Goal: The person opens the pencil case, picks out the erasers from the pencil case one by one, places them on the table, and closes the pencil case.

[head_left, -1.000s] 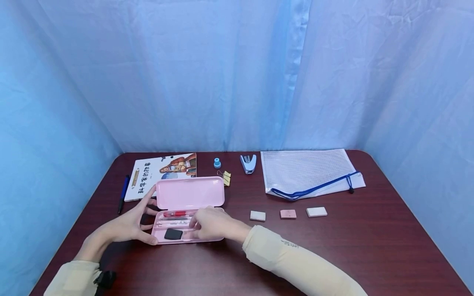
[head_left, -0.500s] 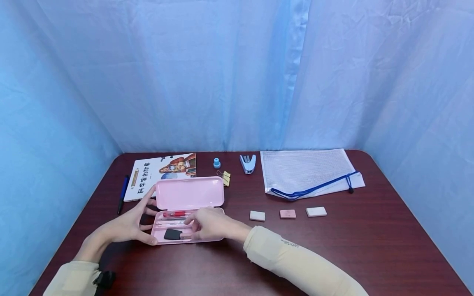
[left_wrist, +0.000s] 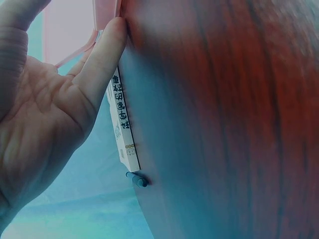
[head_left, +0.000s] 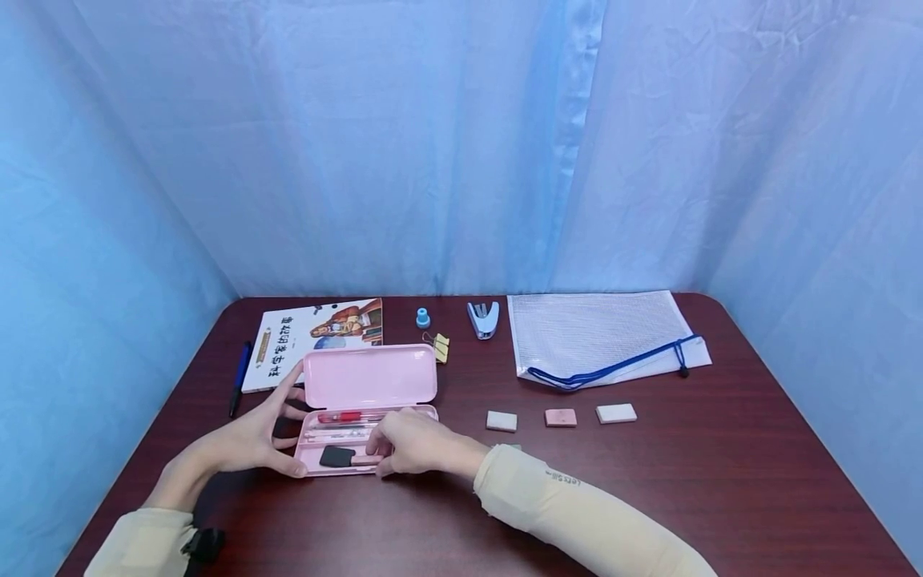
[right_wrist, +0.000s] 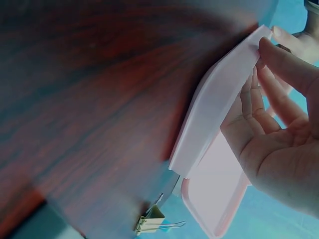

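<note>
A pink pencil case (head_left: 371, 377) lies with its lid raised. My left hand (head_left: 248, 437) rests spread against its left end, the thumb at the front corner and a fingertip near the lid. Inside are a red pen (head_left: 349, 417), other slim pens and a dark eraser (head_left: 336, 457) in the front compartment. Beside the dark one sits a pink eraser (head_left: 364, 460). My right hand (head_left: 414, 441) reaches into the case with bent fingers and pinches that pink eraser's right end; the contact is partly hidden. In the right wrist view the thumb (right_wrist: 286, 59) touches the rim.
Several erasers lie right of the case, among them a pink one (head_left: 560, 417). Behind stand a stapler (head_left: 483, 320), a yellow binder clip (head_left: 441, 348), a small blue object (head_left: 422, 318) and a mesh pouch (head_left: 602, 332). A book (head_left: 277, 349) and blue pen (head_left: 241, 378) lie left.
The pink eraser, mostly under my right fingers before, now shows up against the dark eraser. My right fingers moved slightly left, then back right. The left hand stays still.
</note>
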Action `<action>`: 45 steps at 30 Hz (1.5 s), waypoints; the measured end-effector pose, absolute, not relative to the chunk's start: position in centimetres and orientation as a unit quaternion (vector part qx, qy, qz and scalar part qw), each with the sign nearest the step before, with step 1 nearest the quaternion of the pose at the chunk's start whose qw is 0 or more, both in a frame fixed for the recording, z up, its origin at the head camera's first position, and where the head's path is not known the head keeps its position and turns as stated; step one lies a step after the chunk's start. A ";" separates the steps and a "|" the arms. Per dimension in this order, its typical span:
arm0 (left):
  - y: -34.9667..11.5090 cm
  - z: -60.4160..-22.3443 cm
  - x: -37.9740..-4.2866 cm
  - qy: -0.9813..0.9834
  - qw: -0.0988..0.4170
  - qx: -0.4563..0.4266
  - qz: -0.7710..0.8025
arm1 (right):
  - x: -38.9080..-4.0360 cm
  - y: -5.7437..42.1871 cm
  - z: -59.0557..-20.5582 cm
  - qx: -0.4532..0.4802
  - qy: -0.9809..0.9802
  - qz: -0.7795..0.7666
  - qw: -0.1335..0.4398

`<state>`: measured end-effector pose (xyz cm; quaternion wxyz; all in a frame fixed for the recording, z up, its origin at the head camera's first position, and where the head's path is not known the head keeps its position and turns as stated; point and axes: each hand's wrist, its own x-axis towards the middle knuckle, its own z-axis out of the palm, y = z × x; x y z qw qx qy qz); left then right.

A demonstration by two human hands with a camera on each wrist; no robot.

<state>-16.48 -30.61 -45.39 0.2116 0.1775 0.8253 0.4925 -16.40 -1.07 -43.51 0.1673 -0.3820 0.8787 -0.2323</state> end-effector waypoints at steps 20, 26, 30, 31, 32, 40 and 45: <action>-31.1 -45.3 -16.5 0.825 0.214 0.177 0.492 | -18.1 4.6 -41.1 -0.341 0.797 -0.440 0.235; -31.0 -45.4 -16.5 0.821 0.216 0.182 0.497 | -17.7 8.5 -40.2 -0.262 0.764 -0.516 0.285; -30.9 -45.5 -16.5 0.820 0.218 0.181 0.497 | -17.5 11.8 -40.0 -0.256 0.761 -0.526 0.281; -30.9 -45.6 -16.5 0.820 0.220 0.178 0.497 | -17.5 12.7 -40.0 -0.252 0.760 -0.529 0.280; -30.9 -45.6 -16.5 0.821 0.221 0.176 0.496 | -17.4 13.6 -40.0 -0.249 0.761 -0.530 0.278; -30.8 -45.7 -16.7 0.824 0.219 0.173 0.493 | -16.9 20.2 -41.0 -0.203 0.766 -0.543 0.278; -30.8 -45.5 -16.5 0.825 0.215 0.181 0.491 | -16.6 23.2 -42.1 -0.182 0.774 -0.536 0.284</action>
